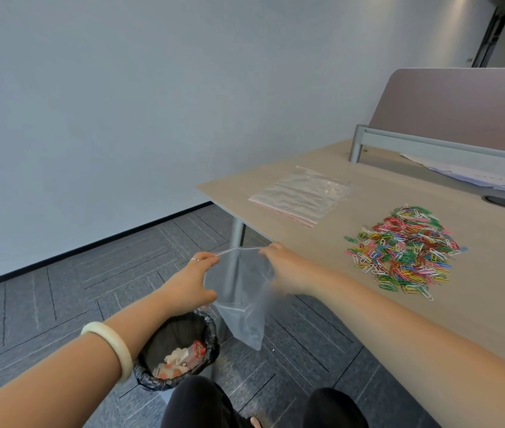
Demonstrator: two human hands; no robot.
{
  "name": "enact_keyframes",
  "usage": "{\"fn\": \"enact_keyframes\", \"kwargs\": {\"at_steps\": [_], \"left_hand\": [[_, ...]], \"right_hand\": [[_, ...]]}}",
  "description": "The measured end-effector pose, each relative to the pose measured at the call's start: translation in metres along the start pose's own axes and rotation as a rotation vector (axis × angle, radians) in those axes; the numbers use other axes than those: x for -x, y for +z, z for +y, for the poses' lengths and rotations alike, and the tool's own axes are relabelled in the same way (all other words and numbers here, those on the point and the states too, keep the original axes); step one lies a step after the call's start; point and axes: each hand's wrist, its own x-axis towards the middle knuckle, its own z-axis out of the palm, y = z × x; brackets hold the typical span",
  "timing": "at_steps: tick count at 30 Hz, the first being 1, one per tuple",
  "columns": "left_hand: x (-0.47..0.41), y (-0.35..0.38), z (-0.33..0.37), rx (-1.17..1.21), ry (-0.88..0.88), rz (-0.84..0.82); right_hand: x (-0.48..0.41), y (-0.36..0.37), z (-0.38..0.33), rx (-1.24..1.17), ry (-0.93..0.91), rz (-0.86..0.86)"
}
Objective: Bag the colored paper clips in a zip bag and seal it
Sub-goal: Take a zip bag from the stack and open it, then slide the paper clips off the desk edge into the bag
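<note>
A clear zip bag (242, 301) hangs in the air off the table's left edge, above the floor. My left hand (194, 281) pinches its top left corner and my right hand (285, 268) pinches the top right, stretching the mouth between them. The bag looks empty. A wide heap of colored paper clips (402, 251) lies on the beige table (476, 304), to the right of my right hand.
A flat stack of spare zip bags (302, 196) lies on the table behind the clips. White papers (473, 174) rest near the grey partition (461, 106). A black-lined waste bin (180, 350) stands on the floor under the bag, beside the table leg (234, 264).
</note>
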Motion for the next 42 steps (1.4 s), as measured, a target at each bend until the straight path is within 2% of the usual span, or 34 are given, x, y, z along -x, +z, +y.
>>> {"fn": "enact_keyframes", "kwargs": {"at_steps": [3, 7, 12, 17, 22, 24, 26, 31, 34, 38, 42], "left_hand": [[0.002, 0.003, 0.007, 0.079, -0.018, -0.016], [0.006, 0.006, 0.02, 0.191, -0.058, -0.03], [0.012, 0.016, 0.041, 0.309, -0.118, -0.061], [0.009, 0.041, 0.074, 0.317, -0.181, -0.07], [-0.011, 0.073, 0.091, 0.35, -0.281, -0.092], [-0.02, 0.087, 0.097, 0.349, -0.332, -0.103], [-0.026, 0.102, 0.105, 0.365, -0.35, -0.106], [-0.037, 0.127, 0.123, 0.421, -0.354, -0.082], [-0.036, 0.13, 0.134, 0.468, -0.347, -0.063], [-0.028, 0.125, 0.147, 0.549, -0.344, -0.043], [-0.022, 0.12, 0.149, 0.668, -0.376, 0.0]], "right_hand": [[0.002, 0.004, 0.006, 0.058, 0.021, -0.111], [0.004, 0.005, 0.013, 0.167, 0.028, -0.165], [0.021, -0.013, 0.017, -0.004, -0.023, -0.21], [0.039, -0.045, 0.044, -0.113, -0.084, -0.054], [0.051, -0.074, 0.118, -0.238, 0.006, 0.165], [0.051, -0.08, 0.149, -0.184, 0.031, 0.157], [0.048, -0.081, 0.172, -0.138, 0.025, 0.078], [0.054, -0.067, 0.195, -0.085, -0.042, -0.065], [0.062, -0.059, 0.195, -0.089, -0.043, 0.0], [0.071, -0.051, 0.183, -0.221, -0.069, 0.112], [0.075, -0.049, 0.169, -0.288, -0.134, 0.124]]}}
